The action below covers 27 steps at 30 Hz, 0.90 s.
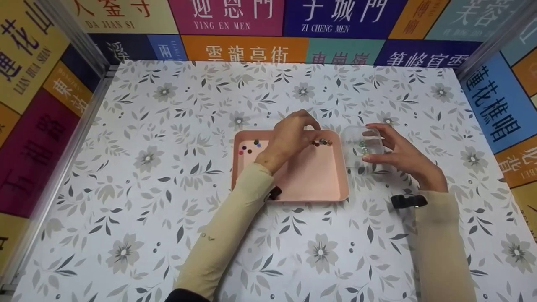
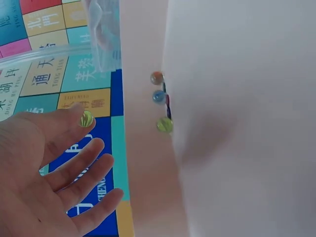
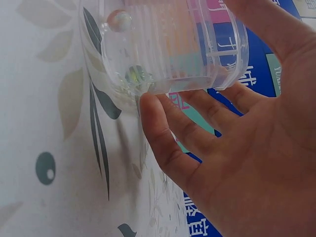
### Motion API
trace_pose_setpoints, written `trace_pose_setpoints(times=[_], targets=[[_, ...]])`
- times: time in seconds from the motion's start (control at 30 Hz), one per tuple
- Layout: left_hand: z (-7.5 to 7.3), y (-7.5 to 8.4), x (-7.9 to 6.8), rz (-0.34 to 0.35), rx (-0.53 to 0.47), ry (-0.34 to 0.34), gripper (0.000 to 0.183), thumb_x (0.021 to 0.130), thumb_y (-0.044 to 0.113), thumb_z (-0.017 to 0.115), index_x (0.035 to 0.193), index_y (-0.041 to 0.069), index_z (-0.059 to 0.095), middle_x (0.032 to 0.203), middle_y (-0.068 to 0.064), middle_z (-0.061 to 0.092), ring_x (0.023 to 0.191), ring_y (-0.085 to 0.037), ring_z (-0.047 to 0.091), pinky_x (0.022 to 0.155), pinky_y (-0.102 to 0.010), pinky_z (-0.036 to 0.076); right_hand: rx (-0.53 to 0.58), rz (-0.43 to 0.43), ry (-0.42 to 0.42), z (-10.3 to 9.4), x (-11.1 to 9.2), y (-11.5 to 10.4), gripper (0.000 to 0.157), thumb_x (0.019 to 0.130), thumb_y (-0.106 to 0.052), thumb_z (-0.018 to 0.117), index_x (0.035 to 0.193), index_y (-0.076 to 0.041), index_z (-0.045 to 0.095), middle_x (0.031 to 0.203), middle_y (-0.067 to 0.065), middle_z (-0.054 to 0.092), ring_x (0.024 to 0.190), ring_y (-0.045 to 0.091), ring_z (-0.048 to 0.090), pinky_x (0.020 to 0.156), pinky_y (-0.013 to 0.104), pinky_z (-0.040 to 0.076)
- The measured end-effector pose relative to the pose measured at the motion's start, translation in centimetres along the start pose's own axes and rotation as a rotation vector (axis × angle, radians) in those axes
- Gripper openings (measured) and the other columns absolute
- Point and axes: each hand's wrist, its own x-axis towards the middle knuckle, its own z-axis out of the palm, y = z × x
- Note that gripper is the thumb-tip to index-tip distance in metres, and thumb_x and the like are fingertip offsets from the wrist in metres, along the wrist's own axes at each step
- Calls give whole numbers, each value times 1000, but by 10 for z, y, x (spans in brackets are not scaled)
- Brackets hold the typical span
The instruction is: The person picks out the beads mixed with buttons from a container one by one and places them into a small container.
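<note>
My left hand [image 1: 289, 136] is over the back of a pink tray [image 1: 319, 176]. Its thumb and index finger pinch a yellow-green glass marble [image 2: 86, 118], while the other fingers spread loosely. Along the tray's wall lie several marbles, among them a blue marble [image 2: 159, 96] and a green marble [image 2: 165, 124]. To the tray's right, my right hand [image 1: 405, 159] grips a clear plastic box [image 1: 352, 147] by its side, thumb and fingers around it. Inside that box several marbles show, including a green-streaked marble [image 3: 137, 75] and an orange-white marble [image 3: 119, 20].
Several small dark, pink and blue balls [image 1: 249, 149] lie in the tray's back left corner. Everything stands on a table with a floral cloth [image 1: 251, 251]. Panels with coloured lettering [image 1: 235, 19] border the table at the back and both sides.
</note>
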Motion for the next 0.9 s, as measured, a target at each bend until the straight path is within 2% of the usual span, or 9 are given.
trace_pose_setpoints(times=[0.2,0.33,0.73,0.9], targets=[[1,5,1,25,-10,-3,17,98,30,74,109,20,81,120,5,71,116,-13,67,99,-30,55,2,-5,-4,0,1,2,85,89,-15,82,158,-22,34,168,5,28,157,38,30,121,66,29],[2,8,3,36,-27,-14,17,97,30,75,107,19,81,118,5,72,115,-14,67,98,-30,55,8,-10,-4,0,1,1,84,89,-14,82,158,-22,34,167,5,31,155,36,33,120,63,31],[3,19,7,54,-29,-55,18,98,31,74,109,20,81,114,3,72,111,-15,68,98,-29,54,6,30,-2,-1,0,0,87,88,-19,84,158,-25,33,168,3,30,158,36,28,122,67,27],[5,22,8,62,-43,-65,18,98,31,74,110,19,81,114,0,71,110,-16,68,97,-30,54,12,32,-6,0,0,1,87,88,-18,84,158,-27,33,166,3,34,156,35,32,121,62,31]])
